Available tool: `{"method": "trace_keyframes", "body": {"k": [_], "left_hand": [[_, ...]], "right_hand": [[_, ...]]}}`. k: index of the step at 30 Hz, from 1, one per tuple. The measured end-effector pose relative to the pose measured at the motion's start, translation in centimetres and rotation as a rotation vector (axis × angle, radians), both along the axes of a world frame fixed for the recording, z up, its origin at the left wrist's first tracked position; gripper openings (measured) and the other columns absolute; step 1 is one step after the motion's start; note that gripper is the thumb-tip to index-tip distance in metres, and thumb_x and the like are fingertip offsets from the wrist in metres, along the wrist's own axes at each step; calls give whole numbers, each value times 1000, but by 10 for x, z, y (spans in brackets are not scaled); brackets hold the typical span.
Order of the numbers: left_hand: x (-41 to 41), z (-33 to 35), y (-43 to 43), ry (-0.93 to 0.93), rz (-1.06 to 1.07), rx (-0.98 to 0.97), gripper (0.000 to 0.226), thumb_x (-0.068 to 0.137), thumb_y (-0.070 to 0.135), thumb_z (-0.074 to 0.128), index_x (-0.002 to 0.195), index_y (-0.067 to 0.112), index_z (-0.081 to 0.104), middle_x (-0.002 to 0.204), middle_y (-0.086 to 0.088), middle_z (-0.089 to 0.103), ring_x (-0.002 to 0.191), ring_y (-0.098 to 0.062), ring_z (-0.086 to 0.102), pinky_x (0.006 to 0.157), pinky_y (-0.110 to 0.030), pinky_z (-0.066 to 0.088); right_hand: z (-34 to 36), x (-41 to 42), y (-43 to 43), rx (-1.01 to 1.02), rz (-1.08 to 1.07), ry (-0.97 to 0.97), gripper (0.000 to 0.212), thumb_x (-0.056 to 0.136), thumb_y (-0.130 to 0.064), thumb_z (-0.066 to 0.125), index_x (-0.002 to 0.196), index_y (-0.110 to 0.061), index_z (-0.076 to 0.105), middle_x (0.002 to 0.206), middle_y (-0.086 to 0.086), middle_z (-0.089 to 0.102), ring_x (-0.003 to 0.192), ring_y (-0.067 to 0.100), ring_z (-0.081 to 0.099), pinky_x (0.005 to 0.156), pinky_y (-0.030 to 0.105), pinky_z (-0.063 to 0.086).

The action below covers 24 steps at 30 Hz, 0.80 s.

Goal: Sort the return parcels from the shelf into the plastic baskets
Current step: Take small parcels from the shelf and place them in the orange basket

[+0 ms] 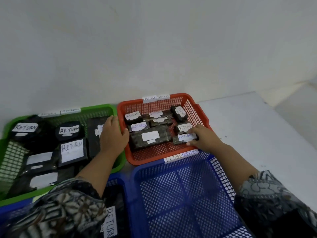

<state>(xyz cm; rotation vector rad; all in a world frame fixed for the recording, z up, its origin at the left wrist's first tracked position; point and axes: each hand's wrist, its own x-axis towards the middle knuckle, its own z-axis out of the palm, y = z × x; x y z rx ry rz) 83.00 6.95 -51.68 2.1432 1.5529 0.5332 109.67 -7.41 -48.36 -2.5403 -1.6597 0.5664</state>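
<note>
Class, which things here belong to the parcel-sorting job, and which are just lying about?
Job: red basket, green basket, blue basket, parcels, small parcel pinched by the right hand, left hand resting at the red basket's rim.
Lying about: table, wall.

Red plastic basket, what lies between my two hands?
Head view: a large dark wrapped parcel with a white label lies between the left hand and right hand.
</note>
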Motion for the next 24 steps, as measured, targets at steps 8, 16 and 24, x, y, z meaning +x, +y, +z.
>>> {"method": "trace_keyframes", "body": {"k": [8, 16, 24], "left_hand": [[18, -22, -1, -88, 106, 34, 53, 92, 16, 44, 142, 6, 30, 145, -12, 31, 126, -30, 40, 97, -44, 42], [18, -30, -3, -123, 118, 82, 52, 95, 18, 44, 143, 5, 30, 146, -10, 30, 125, -28, 41, 93, -42, 43], [17, -28, -3, -125, 116, 84, 52, 95, 18, 44, 144, 7, 29, 146, -9, 31, 126, -27, 41, 93, -40, 42]], "right_hand": [[-3, 30, 20, -172, 67, 32, 41, 77, -24, 76, 116, -18, 62, 125, 2, 58, 116, 21, 50, 94, 30, 43], [-18, 41, 28, -260, 91, -25, 40, 80, -19, 74, 118, -22, 62, 129, 2, 56, 120, 23, 50, 99, 34, 43], [-25, 41, 31, -263, 98, -84, 29, 88, -19, 63, 118, -22, 64, 128, 4, 57, 116, 25, 54, 100, 35, 44]]}}
